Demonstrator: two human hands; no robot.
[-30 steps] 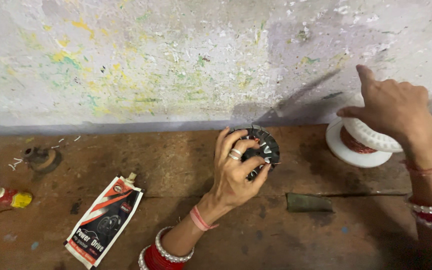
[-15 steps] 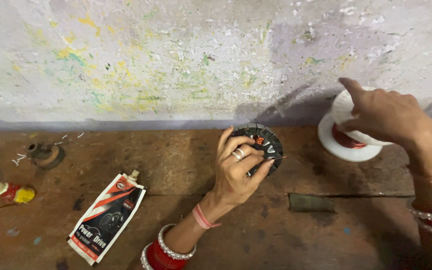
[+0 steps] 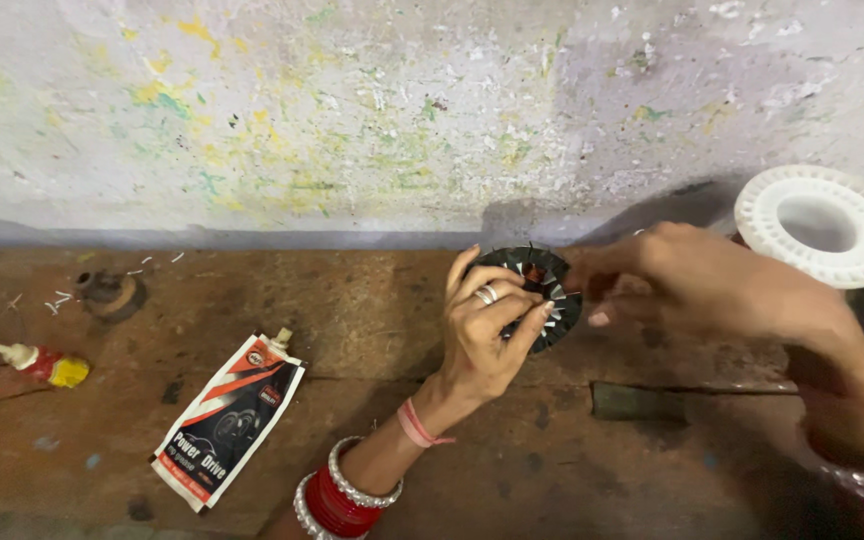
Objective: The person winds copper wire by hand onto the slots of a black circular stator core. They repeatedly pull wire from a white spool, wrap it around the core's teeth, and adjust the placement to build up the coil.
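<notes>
My left hand (image 3: 484,330) grips a small round black part (image 3: 538,290) with slotted metal teeth around its rim, holding it upright over the brown wooden bench near the wall. My right hand (image 3: 712,285) has come in from the right, and its fingertips touch the right edge of that black part. A ring is on my left hand, with red and white bangles at the wrist. Whether anything is pinched in the right fingers cannot be made out.
A white ridged plastic spool (image 3: 820,225) leans by the wall at the right. A red, white and black sachet (image 3: 229,420) lies at the left front. A small glue tube (image 3: 37,362), a rusty round fitting (image 3: 110,292) and a dark flat piece (image 3: 640,402) lie on the bench (image 3: 352,330).
My right hand has left the white spool and moved left to the black part. The left hand has kept its hold, almost still.
</notes>
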